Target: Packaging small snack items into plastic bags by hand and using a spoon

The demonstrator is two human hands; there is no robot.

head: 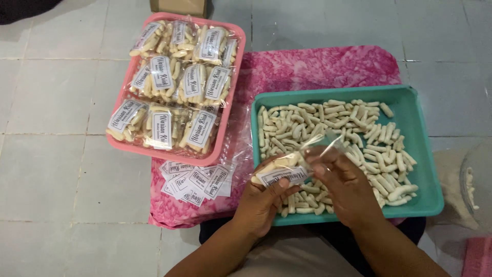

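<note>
Two hands: the left hand (264,200) and right hand (344,191) meet over the near edge of a teal tray, both closed on one clear plastic packet (287,166).
Left hand: cups the packet from below, thumb pressed across its white paper label.
Right hand: fingertips pinched on the packet's open, crinkled upper end.
Packet: partly filled with pale, finger-shaped snack sticks; it sits between the hands, just above the tray's front left corner.
Teal tray (429,169): rectangular, smooth plastic with a raised rim; loose snack sticks (348,123) lie scattered across it, thicker toward the left and back.
Pink tray (225,134): rectangular plastic, to the left and farther away, packed with filled, sealed clear packets (177,82), each carrying a white label.
Loose labels (197,182): a fanned heap of small white paper slips in front of the pink tray, near the left hand.
Cloth (318,69): mottled pink fabric spread under the teal tray and part of the pink one.
Floor (56,174): pale square tiles with dark grout lines.
Cardboard box (179,6): brown, only its edge showing behind the pink tray.
</note>
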